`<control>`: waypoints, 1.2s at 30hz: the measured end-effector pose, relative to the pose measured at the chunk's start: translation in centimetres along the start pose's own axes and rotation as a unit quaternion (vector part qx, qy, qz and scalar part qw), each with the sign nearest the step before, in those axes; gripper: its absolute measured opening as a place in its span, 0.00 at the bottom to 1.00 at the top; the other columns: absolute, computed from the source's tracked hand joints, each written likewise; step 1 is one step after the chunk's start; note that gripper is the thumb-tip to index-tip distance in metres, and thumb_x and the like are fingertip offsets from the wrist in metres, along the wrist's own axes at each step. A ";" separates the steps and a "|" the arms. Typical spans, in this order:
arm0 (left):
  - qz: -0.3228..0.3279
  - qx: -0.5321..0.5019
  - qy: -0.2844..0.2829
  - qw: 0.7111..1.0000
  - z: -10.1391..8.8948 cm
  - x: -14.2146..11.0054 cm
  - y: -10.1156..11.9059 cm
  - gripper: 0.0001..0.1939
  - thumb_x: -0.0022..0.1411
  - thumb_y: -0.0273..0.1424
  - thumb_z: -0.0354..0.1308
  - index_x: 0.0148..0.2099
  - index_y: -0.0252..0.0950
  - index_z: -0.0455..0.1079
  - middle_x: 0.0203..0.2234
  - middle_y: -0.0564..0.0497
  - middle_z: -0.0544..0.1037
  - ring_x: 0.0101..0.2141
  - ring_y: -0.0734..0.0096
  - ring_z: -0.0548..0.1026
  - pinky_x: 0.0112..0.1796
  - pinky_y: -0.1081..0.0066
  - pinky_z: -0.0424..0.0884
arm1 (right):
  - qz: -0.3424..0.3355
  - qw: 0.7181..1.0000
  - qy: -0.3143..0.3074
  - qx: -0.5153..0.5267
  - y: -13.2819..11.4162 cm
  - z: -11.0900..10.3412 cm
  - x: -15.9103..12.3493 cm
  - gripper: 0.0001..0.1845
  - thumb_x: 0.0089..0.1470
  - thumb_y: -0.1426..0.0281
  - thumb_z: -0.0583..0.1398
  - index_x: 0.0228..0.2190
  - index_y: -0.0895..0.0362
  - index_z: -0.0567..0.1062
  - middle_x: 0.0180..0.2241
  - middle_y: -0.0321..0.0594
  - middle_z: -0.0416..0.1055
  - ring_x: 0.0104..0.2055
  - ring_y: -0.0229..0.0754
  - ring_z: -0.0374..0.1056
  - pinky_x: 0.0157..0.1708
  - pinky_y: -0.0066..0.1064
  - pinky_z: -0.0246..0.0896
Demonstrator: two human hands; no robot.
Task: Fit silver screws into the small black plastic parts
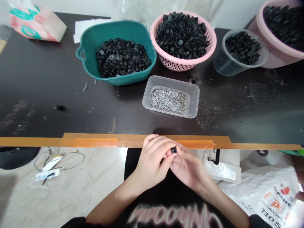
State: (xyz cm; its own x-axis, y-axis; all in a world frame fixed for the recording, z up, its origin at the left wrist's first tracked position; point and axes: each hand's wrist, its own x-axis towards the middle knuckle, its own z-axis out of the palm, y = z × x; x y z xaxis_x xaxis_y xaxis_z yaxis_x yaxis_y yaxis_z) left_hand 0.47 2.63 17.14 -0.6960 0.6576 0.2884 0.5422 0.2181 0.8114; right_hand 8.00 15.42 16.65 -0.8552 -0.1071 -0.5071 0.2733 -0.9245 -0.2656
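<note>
A small black rubber part point(174, 150) is pinched between the fingertips of my left hand point(152, 161) and my right hand point(188, 167), just below the table's front edge. Most of it shows, but my fingers hide its lower side. Beyond my hands, a clear plastic tub point(171, 80) holds a heap of small metal screws or nails. A teal basin point(90, 60) holds black washer-like parts, and a pink perforated basket point(177, 65) holds larger black rubber pieces.
A dark table point(47, 72) has an orange-taped wooden strip point(95, 142) along its front edge. A clear cup point(223, 65) and a second pink basket point(275, 53) of black parts stand far right. A white printed sack point(261, 202) lies lower right, cables point(57, 164) lower left.
</note>
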 end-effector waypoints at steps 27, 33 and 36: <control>0.024 -0.063 -0.008 0.998 -0.5 -1.1 0.0 0.10 0.65 0.23 0.56 0.48 0.37 0.72 0.42 0.50 0.80 0.46 0.68 0.77 0.57 0.60 0.57 | 0.011 0.999 -0.023 -0.039 -0.1 -0.1 -0.7 0.11 0.52 0.75 0.68 0.37 0.58 0.74 0.36 0.37 0.71 0.38 0.34 0.71 0.46 0.28 0.68; -0.012 -0.116 -0.016 0.993 -0.6 -1.3 0.4 0.09 0.66 0.25 0.58 0.48 0.37 0.71 0.44 0.51 0.79 0.47 0.71 0.75 0.60 0.62 0.56 | 0.031 0.998 -0.050 -0.032 -0.3 0.2 -0.9 0.09 0.55 0.73 0.67 0.39 0.59 0.74 0.35 0.39 0.73 0.40 0.34 0.72 0.46 0.25 0.67; -0.010 -0.106 -0.006 0.994 -0.8 -1.3 0.6 0.10 0.65 0.26 0.60 0.49 0.36 0.71 0.45 0.50 0.78 0.48 0.71 0.74 0.60 0.63 0.56 | 0.032 0.997 -0.064 -0.037 -0.4 0.3 -1.0 0.08 0.58 0.72 0.64 0.41 0.58 0.74 0.35 0.40 0.73 0.41 0.36 0.72 0.46 0.26 0.67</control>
State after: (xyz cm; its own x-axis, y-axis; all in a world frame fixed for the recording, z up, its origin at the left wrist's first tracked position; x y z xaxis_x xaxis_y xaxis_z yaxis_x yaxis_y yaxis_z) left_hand 1.35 1.33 17.64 -0.6987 0.6641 0.2662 0.4161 0.0745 0.9063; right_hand 8.62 15.76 17.54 -0.8832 -0.2154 -0.4166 0.3566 -0.8854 -0.2983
